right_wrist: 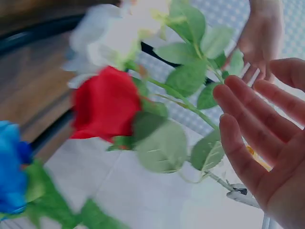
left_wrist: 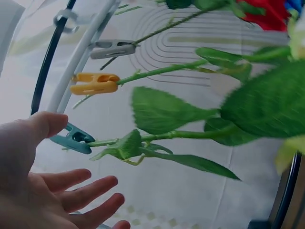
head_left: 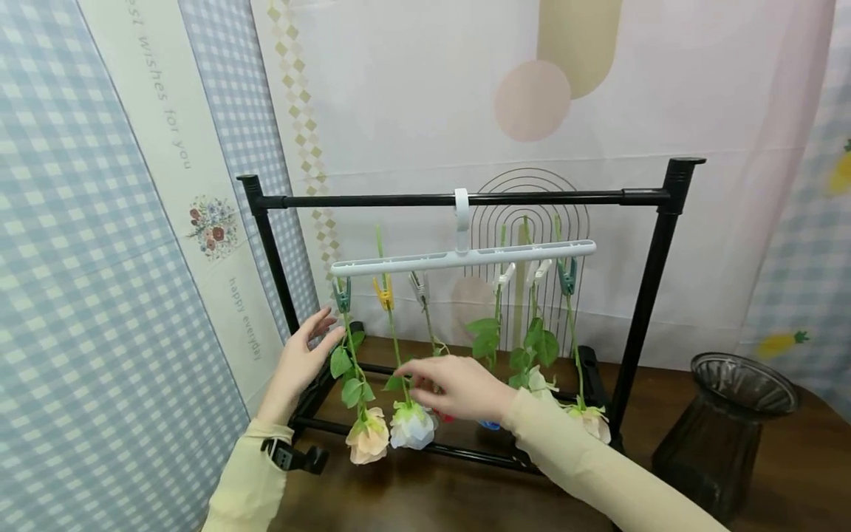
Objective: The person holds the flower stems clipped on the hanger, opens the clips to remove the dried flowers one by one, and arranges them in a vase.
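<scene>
Across the lower right of the frame, the right sleeve (head_left: pixel 598 469) lies close to the cream rose (head_left: pixel 590 423); a sideways sweep could snag it and drag its stem loose. The right hand (head_left: pixel 459 388), lower center, holds nothing, fingers relaxed and apart. The left hand (head_left: pixel 306 358), left of center, reaches upward, fingers spread, by the teal clothespin (head_left: pixel 342 295); thumb contact I cannot tell. Peach rose (head_left: pixel 368 437) and white rose (head_left: pixel 412 426), lower center, hang head-down under the 6-clothespin hanger (head_left: pixel 405 263) on the black rack (head_left: pixel 372 201).
</scene>
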A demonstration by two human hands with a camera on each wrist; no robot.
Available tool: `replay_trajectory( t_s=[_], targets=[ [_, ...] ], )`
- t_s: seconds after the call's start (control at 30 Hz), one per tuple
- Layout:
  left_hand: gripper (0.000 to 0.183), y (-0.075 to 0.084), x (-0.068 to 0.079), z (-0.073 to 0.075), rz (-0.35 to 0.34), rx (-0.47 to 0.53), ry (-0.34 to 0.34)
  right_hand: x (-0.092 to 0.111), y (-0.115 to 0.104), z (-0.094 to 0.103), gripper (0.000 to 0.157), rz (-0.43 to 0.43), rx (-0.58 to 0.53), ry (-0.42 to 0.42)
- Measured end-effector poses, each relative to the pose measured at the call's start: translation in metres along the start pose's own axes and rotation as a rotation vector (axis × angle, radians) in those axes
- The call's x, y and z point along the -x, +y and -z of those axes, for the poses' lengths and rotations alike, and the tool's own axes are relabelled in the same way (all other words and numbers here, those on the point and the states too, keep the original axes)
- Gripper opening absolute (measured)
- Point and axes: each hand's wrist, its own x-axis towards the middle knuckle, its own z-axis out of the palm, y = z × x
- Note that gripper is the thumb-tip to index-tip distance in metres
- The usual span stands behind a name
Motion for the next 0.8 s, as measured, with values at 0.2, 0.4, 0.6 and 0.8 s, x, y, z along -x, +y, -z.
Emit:
replay_trajectory(
  t_s=[0.2, 0.4, 0.6, 0.8],
  targets=[
    [0.062, -0.002, -0.009, -0.003, 0.084, 0.118, -0.071, -0.043, 0.001, 0.005, 0.027, -0.115, -0.04, 0.091],
    [0.055, -0.006, -0.015, -0.01, 0.1, 0.207, -0.044, -0.079, -0.005, 0.006, 0.026, -0.232, -0.032, 0.199],
    [0.042, -0.008, -0.018, -0.01, 0.122, 0.224, 0.065, -0.103, -0.018, 0.003, 0.029, -0.306, -0.044, 0.275],
    [0.04, -0.006, -0.019, -0.011, 0.135, 0.216, 0.083, -0.122, -0.025, -0.002, 0.043, -0.388, 0.061, 0.355]
  ],
)
